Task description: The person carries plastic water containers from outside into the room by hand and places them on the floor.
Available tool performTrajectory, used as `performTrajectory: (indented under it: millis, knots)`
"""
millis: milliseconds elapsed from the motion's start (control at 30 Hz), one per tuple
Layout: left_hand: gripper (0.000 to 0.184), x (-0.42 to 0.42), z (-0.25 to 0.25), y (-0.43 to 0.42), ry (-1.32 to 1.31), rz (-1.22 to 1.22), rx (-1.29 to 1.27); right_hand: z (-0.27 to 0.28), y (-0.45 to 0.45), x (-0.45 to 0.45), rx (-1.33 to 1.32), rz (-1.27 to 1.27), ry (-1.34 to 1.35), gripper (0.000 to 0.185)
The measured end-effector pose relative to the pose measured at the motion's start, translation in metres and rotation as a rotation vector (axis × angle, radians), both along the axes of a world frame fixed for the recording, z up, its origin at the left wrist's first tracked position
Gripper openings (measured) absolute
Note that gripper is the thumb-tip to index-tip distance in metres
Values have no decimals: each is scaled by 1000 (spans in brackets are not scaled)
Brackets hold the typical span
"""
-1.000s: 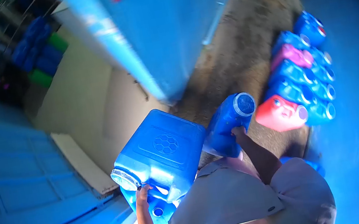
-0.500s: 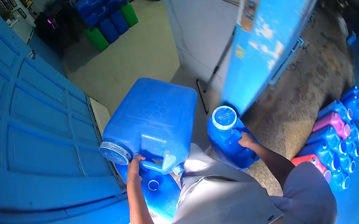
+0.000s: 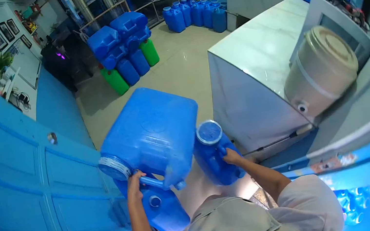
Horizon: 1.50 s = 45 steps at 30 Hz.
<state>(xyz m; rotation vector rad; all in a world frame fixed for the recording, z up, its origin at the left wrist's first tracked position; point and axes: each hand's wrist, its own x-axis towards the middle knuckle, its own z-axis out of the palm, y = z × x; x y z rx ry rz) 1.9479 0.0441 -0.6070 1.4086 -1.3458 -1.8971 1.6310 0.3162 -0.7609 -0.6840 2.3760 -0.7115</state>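
A large blue jug (image 3: 153, 131) with a wide white-rimmed cap hangs tilted at my left side, and my left hand (image 3: 135, 183) is wrapped round its handle. Below it, close to the same hand, is another blue container (image 3: 165, 213) with a small round opening; what supports it is hidden. On my right, a slimmer blue jug (image 3: 215, 159) with a round cap hangs upright from my right hand (image 3: 232, 156), whose fingers are closed on its handle.
A blue door (image 3: 27, 178) stands at the left. Ahead, blue and green containers (image 3: 124, 52) are stacked on the tiled floor (image 3: 175, 62). To the right are a white marble-patterned counter (image 3: 253, 54) and a beige dispenser (image 3: 321, 71). More blue jugs (image 3: 196, 13) line the back.
The view has swung right and inward, showing the room, counter and dispenser. The outdoor row of jugs has slid to the lower right edge. Both jugs stay in my hands.
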Motion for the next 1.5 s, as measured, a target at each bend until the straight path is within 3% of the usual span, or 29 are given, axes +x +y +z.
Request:
performTrajectory:
  millis: [100,200,300,433,467,533,600,700,767,800,833,900,967,1000,1167,1200,1233,1333,1400,1500]
  knots:
    - [13,7,13,-5,7,-50,-86,-10,-18,23,-81,-49,41,30]
    - [12,12,-7,-17,31,-47,-91,-44,-44,24,-111,-130,160,29]
    - [12,22,-28,-31,79,-76,-91,-52,-68,8,-134,-239,-43,30]
    - [17,-14,-15,-100,-54,-207,-159,-45,-125,9,-349,-512,100,19]
    - [18,-18,-11,-107,-107,-228,-146,-41,-128,9,-312,-588,-102,30]
    - [21,-38,1,-149,-139,-270,-124,-31,-166,-21,-347,-643,-125,32]
    - [21,-49,-11,-164,-156,-321,-144,-40,-170,-34,-401,-710,-126,33]
    - [22,-71,-34,-195,-151,-395,-195,-48,-186,-39,-421,-986,98,17]
    - [21,-84,-48,-213,-173,-408,-158,-37,-184,-39,-409,-994,-107,37]
    - [25,-99,-80,-243,-190,-504,-87,-88,-191,-69,-445,-1003,-20,37]
    - [30,-131,-90,-269,-26,-590,-174,-60,-200,-106,-473,-1016,13,37]
    - [32,-169,-61,-282,-79,-489,-240,-35,-219,-103,-365,-1013,-9,37]
    - [31,-196,-81,-327,-86,-563,-196,-15,-243,-100,-284,-1010,99,36]
    - [32,-298,-18,-315,-156,-636,-217,32,-222,-173,-200,-1030,108,36]
    - [37,-466,-30,-434,-167,-898,-251,56,-296,-269,-47,-1111,226,36]
    - [41,-510,-26,-450,-275,-964,-281,58,-304,-298,-16,-1138,246,36]
    - [41,-593,-21,-417,-315,-950,-273,59,-267,-376,18,-1128,224,36]
    - [52,-733,-9,-457,-201,-1030,-329,78,-287,-452,-8,-1200,207,39]
    - [68,-810,4,-470,-273,-1219,-373,104,-305,-499,64,-1269,222,39]
    - [78,-923,19,-492,-504,-1211,-588,121,-343,-558,82,-1365,192,39]
